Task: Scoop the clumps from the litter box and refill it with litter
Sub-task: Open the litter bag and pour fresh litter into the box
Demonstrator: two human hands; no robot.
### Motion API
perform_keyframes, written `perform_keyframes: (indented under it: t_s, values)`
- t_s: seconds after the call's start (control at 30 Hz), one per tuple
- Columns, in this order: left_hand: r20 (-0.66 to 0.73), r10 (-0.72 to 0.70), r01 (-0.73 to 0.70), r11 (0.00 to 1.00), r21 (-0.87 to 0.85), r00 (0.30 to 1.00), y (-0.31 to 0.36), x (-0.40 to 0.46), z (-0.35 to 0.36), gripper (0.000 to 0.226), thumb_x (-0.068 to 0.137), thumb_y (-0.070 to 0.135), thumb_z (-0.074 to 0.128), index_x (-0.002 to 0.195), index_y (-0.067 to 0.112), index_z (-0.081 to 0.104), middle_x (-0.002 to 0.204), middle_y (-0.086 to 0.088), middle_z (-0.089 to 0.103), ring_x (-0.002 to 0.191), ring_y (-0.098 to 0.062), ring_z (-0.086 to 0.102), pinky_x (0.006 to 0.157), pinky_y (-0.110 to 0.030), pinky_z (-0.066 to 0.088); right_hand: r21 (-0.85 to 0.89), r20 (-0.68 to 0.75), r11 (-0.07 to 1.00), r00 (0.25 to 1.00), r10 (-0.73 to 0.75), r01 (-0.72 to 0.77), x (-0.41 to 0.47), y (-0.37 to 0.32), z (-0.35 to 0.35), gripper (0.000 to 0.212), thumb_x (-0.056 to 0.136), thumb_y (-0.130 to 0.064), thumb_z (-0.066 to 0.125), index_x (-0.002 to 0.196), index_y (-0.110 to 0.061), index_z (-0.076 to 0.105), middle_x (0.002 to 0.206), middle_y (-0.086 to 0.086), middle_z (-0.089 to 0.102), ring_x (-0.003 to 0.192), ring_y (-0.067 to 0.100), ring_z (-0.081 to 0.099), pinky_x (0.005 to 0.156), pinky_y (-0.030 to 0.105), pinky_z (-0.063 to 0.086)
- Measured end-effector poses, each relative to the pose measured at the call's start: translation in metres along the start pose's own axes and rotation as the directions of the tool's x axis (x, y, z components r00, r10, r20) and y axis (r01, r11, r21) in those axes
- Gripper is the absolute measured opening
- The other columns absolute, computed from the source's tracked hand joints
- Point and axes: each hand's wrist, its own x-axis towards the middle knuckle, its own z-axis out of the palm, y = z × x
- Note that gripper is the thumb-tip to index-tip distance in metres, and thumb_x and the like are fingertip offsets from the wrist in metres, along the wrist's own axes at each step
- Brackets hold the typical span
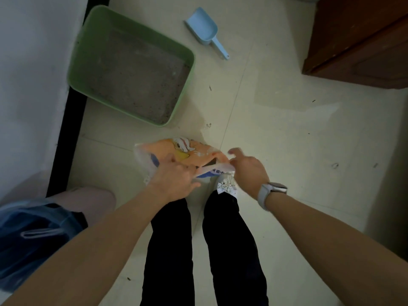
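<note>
The orange litter bag [194,155] is gripped at its top edge by the curled fingers of the left hand [174,177]; the right hand [247,171] is held at its other corner, fingers loosely spread. The green litter box [130,67] and blue scoop [205,29] are seen on the floor [287,140] beyond the fingers.

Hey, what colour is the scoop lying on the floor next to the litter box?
Light blue. The scoop shows plainly in the head view, on the pale floor right of the green litter box.
</note>
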Motion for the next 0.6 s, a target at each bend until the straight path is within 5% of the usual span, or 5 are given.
perform_keyframes:
  t_s: [0.1,0.23,0.3,0.4,0.6]
  values:
    - [0.043,0.02,-0.022,0.999,0.049,0.999,-0.014,0.0,-0.002,0.036,0.084,0.038,0.057,0.111,0.015,0.056,0.093,-0.004,0.069,0.083,-0.022,0.062,0.089,-0.034,0.035,-0.09,0.008,0.996,1.0,0.018,-0.017,-0.002,0.017,-0.01,0.029,0.089,-0.004,0.04,0.115,-0.013,0.047,0.101,0.014,0.066,0.086,0.035,0.059,0.063,0.03,0.034]
    - [-0.051,0.032,-0.031,0.999,0.011,0.998,-0.013,0.011,-0.005,0.041,0.04,0.014,0.085,0.076,0.013,0.066,0.047,0.002,0.058,0.04,-0.018,0.053,0.059,-0.023,0.048,-0.012,-0.027,0.998,0.998,0.055,-0.055,-0.008,0.015,-0.009,0.018,0.093,-0.012,0.039,0.107,-0.012,0.052,0.086,0.018,0.064,0.079,0.037,0.056,0.059,0.031,0.033]
    - [0.013,-0.037,0.038,0.995,-0.087,0.999,-0.005,0.007,-0.012,0.041,0.062,0.027,0.082,0.097,0.014,0.065,0.057,-0.002,0.063,0.051,-0.022,0.058,0.057,-0.024,0.047,0.121,-0.049,0.987,0.992,0.117,-0.11,-0.014,0.012,-0.007,0.019,0.095,-0.015,0.039,0.104,-0.01,0.055,0.084,0.019,0.064,0.077,0.038,0.056,0.059,0.03,0.032]
    - [0.07,-0.181,0.194,0.91,-0.367,0.981,0.004,0.003,-0.015,0.049,0.094,0.03,0.047,0.138,0.015,0.034,0.094,-0.017,0.065,0.087,-0.036,0.059,0.07,-0.036,0.044,0.204,-0.034,0.973,0.993,0.115,-0.106,-0.022,0.009,0.001,0.02,0.094,-0.015,0.041,0.103,-0.008,0.058,0.082,0.021,0.064,0.076,0.039,0.056,0.058,0.03,0.03]
    - [0.097,-0.225,0.236,0.754,-0.613,0.97,0.003,-0.011,-0.022,0.05,0.091,0.022,0.048,0.139,0.021,0.034,0.103,-0.008,0.066,0.095,-0.035,0.058,0.08,-0.037,0.046,0.267,-0.097,0.964,0.995,0.028,-0.001,-0.046,-0.004,0.008,0.035,0.088,-0.023,0.036,0.095,-0.002,0.062,0.086,0.023,0.067,0.08,0.042,0.059,0.061,0.027,0.029]
